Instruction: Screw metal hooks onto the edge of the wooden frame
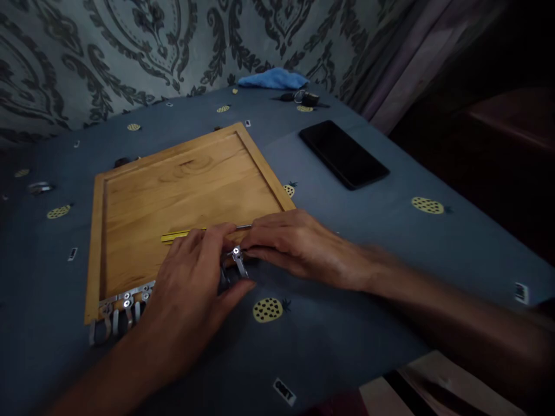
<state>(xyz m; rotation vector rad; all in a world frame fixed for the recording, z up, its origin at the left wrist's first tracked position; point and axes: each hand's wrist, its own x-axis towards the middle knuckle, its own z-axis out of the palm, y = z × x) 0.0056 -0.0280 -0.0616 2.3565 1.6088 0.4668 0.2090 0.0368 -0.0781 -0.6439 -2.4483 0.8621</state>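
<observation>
A framed wooden board (182, 185) lies on the table, with a metal hook rail (127, 301) along its near edge. My left hand (191, 283) is wrapped over the rail's middle, fingers bent onto the board and thumb on the near side beside a hook (236, 257). Part of the rail is hidden beneath it. My right hand (299, 248) has its fingers closed at the right end of the rail, close to that hook; what they pinch is hidden. A yellow-handled screwdriver (173, 236) lies across the board, partly under the left fingers, its thin shaft pointing toward the right hand.
A black phone (344, 155) lies right of the board. Farther back are keys (303, 97) and a blue cloth (274, 78) by the patterned curtain (156, 40). A small metal piece (40, 187) sits at the left. The pineapple-print tablecloth (368, 231) ends at the right.
</observation>
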